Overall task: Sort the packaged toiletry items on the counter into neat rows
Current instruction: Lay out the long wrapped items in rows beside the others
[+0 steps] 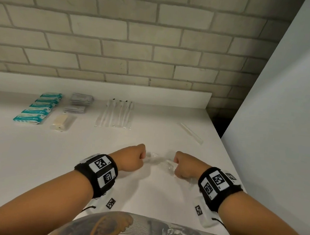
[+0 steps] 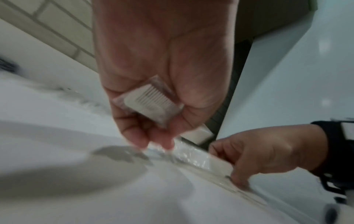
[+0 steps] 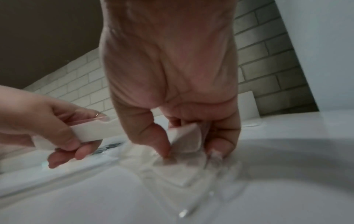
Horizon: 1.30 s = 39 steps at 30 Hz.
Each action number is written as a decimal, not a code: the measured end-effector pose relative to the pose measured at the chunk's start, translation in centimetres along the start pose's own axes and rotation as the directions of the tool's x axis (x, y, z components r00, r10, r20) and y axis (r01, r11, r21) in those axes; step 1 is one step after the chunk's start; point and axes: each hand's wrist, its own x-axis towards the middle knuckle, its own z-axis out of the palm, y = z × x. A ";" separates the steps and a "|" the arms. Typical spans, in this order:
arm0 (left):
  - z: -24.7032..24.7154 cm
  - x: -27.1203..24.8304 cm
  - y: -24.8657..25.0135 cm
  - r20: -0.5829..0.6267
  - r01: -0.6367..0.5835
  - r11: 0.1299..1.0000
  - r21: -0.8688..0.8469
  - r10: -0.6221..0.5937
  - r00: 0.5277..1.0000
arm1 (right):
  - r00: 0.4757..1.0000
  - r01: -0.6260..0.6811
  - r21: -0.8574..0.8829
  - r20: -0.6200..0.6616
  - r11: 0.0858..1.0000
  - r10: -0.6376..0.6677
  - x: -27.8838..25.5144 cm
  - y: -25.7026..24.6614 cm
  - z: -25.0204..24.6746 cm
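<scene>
Both hands are low over the white counter (image 1: 34,163), close together near its front right. My left hand (image 1: 141,156) grips a white comb in a clear wrapper (image 2: 151,101), which lies across its palm, with the fingers (image 2: 138,136) curled round it. My right hand (image 1: 177,166) pinches the end of a white wrapped comb (image 3: 186,136), and its fingertips touch the counter. Crinkled clear wrapping (image 1: 158,160) shows between the two fists. I cannot tell whether the hands hold one comb or two.
Along the back stand a row of teal packets (image 1: 38,109), grey sachets (image 1: 80,99), a cream item in a clear bag (image 1: 62,122) and wrapped toothbrushes (image 1: 116,114). A lone clear-wrapped stick (image 1: 190,132) lies at the right. A white panel (image 1: 282,109) borders the counter's right edge.
</scene>
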 end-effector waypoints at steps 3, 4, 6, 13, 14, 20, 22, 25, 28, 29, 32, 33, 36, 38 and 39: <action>0.5 1.4 2.2 -0.058 -0.057 0.997 -0.059 0.053 0.997 | 0.997 -0.064 0.239 -0.033 0.969 0.074 1.1 1.1 -0.4; 0.8 1.8 2.8 -0.040 -0.079 0.997 -0.023 0.078 0.996 | 0.991 -0.105 0.352 -0.042 0.930 0.127 1.4 1.6 -0.7; 1.7 2.6 3.6 0.024 -0.127 0.988 0.088 0.125 0.992 | 0.972 -0.165 0.460 -0.076 0.872 0.224 2.2 2.8 -1.5; 2.7 4.0 4.8 0.052 -0.130 0.965 0.227 0.122 0.991 | 0.901 -0.194 0.400 -0.288 0.896 0.324 6.7 6.6 -3.5; 2.7 3.9 4.6 0.055 -0.109 0.970 0.218 0.099 0.994 | 0.897 -0.194 0.421 -0.290 0.886 0.334 7.3 6.9 -3.6; 2.5 2.7 2.3 0.065 0.022 0.999 0.032 -0.024 0.998 | 0.921 -0.240 0.213 -0.258 0.947 0.291 10.0 6.7 -5.0; 2.0 2.4 1.4 0.089 0.094 0.994 -0.054 -0.089 0.992 | 0.907 -0.248 0.142 -0.312 0.958 0.281 10.4 6.1 -4.9; 1.3 1.8 0.0 0.099 0.226 0.939 -0.260 -0.207 0.973 | 0.903 -0.279 0.029 -0.332 0.960 0.273 10.5 4.9 -4.9; 1.1 1.2 -1.2 0.065 0.276 0.875 -0.398 -0.273 0.960 | 0.943 -0.266 -0.068 -0.224 0.962 0.245 9.4 3.6 -4.7; 1.1 1.0 -1.4 0.048 0.277 0.864 -0.421 -0.284 0.958 | 0.965 -0.220 -0.093 -0.168 0.971 0.202 8.9 3.3 -4.6; 1.5 1.0 -1.9 0.009 0.269 0.843 -0.466 -0.299 0.954 | 0.997 -0.053 0.001 -0.059 0.999 0.053 6.0 2.6 -4.6; 1.6 1.0 -1.9 0.003 0.266 0.842 -0.470 -0.300 0.954 | 0.999 0.022 0.045 -0.029 0.999 -0.021 4.9 2.2 -4.5; 1.7 1.0 -1.7 -0.007 0.269 0.848 -0.457 -0.306 0.952 | 0.970 0.229 0.031 0.076 0.973 -0.231 2.5 0.8 -3.3; 1.7 1.1 -1.6 -0.006 0.282 0.854 -0.437 -0.316 0.949 | 0.959 0.268 -0.134 0.127 0.954 -0.252 1.5 -0.1 -1.9; 1.7 1.1 -1.5 -0.005 0.288 0.857 -0.427 -0.321 0.947 | 0.962 0.267 -0.216 0.119 0.939 -0.246 1.4 -0.4 -1.4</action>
